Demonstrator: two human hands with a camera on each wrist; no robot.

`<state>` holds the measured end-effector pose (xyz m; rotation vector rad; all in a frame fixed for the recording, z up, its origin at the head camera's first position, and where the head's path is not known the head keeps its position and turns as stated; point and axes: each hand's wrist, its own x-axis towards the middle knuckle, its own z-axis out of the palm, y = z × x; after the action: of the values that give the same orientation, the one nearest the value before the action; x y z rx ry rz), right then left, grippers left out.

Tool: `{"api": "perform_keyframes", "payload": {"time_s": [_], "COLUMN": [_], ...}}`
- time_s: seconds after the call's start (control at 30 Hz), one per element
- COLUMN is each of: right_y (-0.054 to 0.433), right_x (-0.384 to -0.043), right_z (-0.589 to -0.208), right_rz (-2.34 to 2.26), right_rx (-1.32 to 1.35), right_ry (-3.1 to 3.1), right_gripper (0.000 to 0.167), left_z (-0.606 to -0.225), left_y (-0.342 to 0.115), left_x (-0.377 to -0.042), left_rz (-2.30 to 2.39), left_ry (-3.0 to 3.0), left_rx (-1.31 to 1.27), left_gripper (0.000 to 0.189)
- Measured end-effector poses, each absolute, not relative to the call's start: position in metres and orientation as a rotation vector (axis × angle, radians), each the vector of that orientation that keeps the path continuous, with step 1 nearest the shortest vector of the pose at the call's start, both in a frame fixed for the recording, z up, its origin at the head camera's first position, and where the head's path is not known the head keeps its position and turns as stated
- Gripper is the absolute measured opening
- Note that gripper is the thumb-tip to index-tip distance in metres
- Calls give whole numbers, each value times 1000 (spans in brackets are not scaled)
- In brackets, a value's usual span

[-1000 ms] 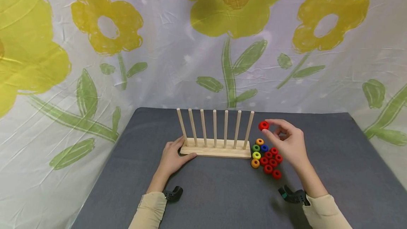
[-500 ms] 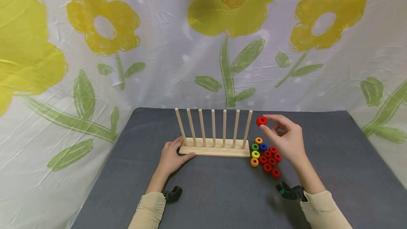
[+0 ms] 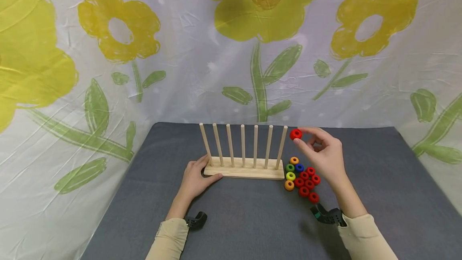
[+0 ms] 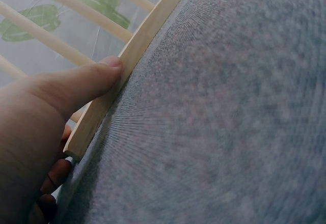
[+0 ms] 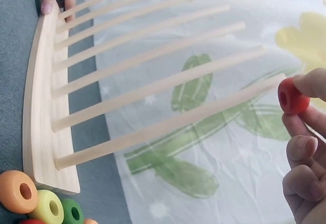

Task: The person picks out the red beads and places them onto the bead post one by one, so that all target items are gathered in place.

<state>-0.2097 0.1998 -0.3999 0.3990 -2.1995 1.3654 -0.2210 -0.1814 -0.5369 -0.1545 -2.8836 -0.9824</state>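
A wooden peg rack [image 3: 245, 172] with a row of several upright pegs stands on the table. My left hand [image 3: 193, 179] grips its left end, the thumb along the front edge and the fingers round the end, as the left wrist view shows. In my right hand [image 3: 325, 153], thumb and forefinger pinch a red bead [image 3: 295, 134] with a hole through it. The bead is held up beside the top of the rightmost peg [image 3: 282, 147]. In the right wrist view the bead [image 5: 293, 96] overlaps the tip of that peg, its hole facing left.
Loose beads lie just right of the rack: several red ones [image 3: 309, 183], two orange, a yellow [image 3: 290, 176], a green [image 3: 290, 167] and a blue [image 3: 299, 167]. A dark grey cloth [image 3: 249, 220] covers the table. Behind hangs a flower-printed curtain [image 3: 191, 91].
My right hand has risen and moved slightly left, bringing the red bead closer to the top of the rightmost peg. The left hand keeps its place on the rack.
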Motion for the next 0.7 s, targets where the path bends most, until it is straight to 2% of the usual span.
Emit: {"api": "perform_keyframes", "payload": {"time_s": [0.7], "right_y": [202], "right_x": [-213], "right_z": [-392], "right_rz": [1354], "right_rx": [409], "right_ry": [-2179], "right_gripper": [28], "left_z": [-537], "left_y": [-182], "left_x": [-222], "left_rz": [-984], "left_ry": [-2882], "left_rx": [-153], "left_gripper": [92]}}
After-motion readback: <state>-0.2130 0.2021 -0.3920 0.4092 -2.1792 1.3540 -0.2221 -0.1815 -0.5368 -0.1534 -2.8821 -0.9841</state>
